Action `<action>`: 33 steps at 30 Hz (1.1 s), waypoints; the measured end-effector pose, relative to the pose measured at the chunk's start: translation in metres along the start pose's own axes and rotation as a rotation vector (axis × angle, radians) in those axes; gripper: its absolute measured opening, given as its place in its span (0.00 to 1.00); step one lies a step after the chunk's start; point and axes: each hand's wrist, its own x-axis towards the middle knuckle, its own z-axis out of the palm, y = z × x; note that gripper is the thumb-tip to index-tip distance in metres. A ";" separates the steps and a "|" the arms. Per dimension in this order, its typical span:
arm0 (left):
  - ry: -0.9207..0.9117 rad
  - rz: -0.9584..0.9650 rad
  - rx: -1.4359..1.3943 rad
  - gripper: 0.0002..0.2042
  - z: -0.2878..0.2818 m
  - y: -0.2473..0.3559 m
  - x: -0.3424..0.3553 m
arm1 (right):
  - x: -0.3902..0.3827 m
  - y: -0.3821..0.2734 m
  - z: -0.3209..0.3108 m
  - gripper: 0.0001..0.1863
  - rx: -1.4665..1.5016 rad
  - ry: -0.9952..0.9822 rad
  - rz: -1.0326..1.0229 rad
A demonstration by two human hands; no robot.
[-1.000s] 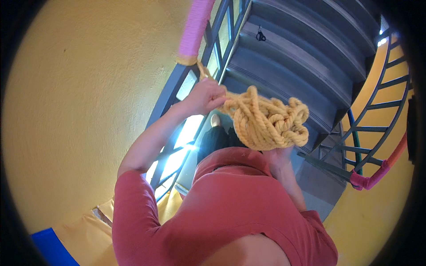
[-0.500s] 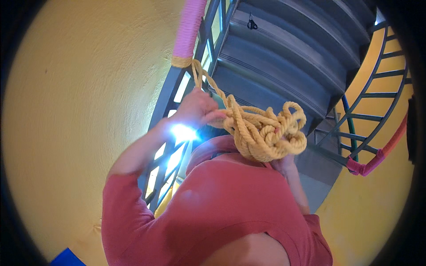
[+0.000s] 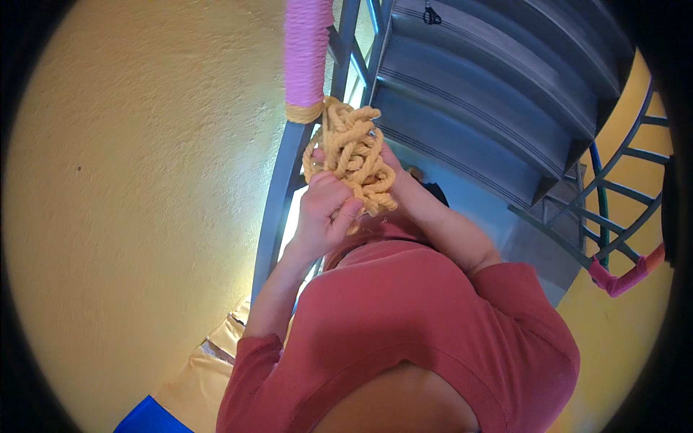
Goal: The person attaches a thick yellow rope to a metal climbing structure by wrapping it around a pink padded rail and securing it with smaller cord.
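A tangled bundle of yellow rope (image 3: 354,148) hangs against the grey handrail (image 3: 283,187), just below the part wrapped in pink rope (image 3: 306,54). The wrap ends in a few yellow turns (image 3: 305,113). My left hand (image 3: 328,209) is closed on the lower left of the bundle, thumb and fingers around a strand. My right hand (image 3: 392,160) is behind the bundle's right side; its fingers are mostly hidden by the rope. Whether it grips a strand I cannot tell.
Grey stairs (image 3: 462,94) rise ahead, with black-handled scissors (image 3: 432,14) on an upper step. A yellow wall (image 3: 144,180) stands close on the left. At right curves another railing (image 3: 613,187) with a red and pink wrap (image 3: 628,276). Something blue (image 3: 153,417) lies at lower left.
The rope bundle has moved left and up, from in front of my chest to the handrail. My right hand has come across with it; my left hand is now lower, below the bundle's side.
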 end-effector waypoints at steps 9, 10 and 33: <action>0.492 -0.492 -0.783 0.17 0.027 0.007 0.003 | 0.015 -0.010 -0.011 0.18 0.013 -0.256 -0.124; 0.488 -0.499 -0.821 0.17 0.021 0.013 0.002 | 0.019 -0.009 -0.010 0.18 -0.020 -0.245 -0.114; 0.194 -0.501 0.084 0.18 -0.073 -0.085 0.058 | -0.014 -0.017 0.010 0.21 -0.599 0.221 -0.303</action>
